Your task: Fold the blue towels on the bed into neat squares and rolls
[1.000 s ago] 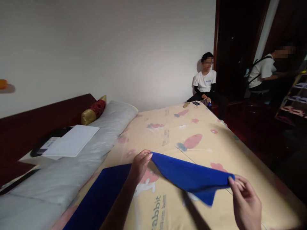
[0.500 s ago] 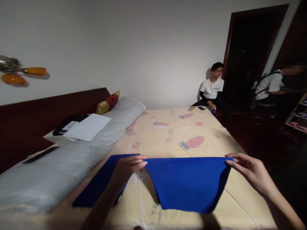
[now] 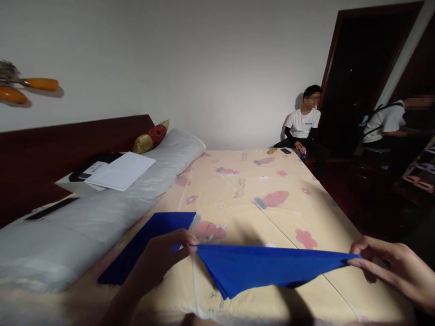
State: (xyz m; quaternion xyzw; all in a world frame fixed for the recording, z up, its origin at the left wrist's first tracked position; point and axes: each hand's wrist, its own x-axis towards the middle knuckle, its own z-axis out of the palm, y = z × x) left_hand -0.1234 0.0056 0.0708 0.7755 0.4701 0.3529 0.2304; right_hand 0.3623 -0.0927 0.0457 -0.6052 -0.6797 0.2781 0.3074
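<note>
A blue cloth [image 3: 248, 267] is stretched between my two hands above the near part of the bed. My left hand [image 3: 175, 251] pinches its left top corner between thumb and fingers. At the other end, my right hand [image 3: 380, 262] grips the right corner the same way. The top edge runs nearly straight, sloping slightly down to the right, and a pointed fold hangs below toward the left. Another blue cloth [image 3: 136, 253] lies flat on the bed, partly hidden behind my left hand and forearm.
The patterned bed sheet [image 3: 217, 194] spreads ahead. A grey bolster [image 3: 88, 217] lies along the headboard [image 3: 61, 145], bearing a white flat sheet or box [image 3: 122, 170]. A phone [image 3: 286, 151] rests at the far edge. One person [image 3: 302, 122] sits at the far corner, another [image 3: 384, 122] farther right.
My right hand has moved right and down, and my left hand slightly down and left. The held cloth went from a hanging panel to a longer, narrower stretched shape. The view shifted a little.
</note>
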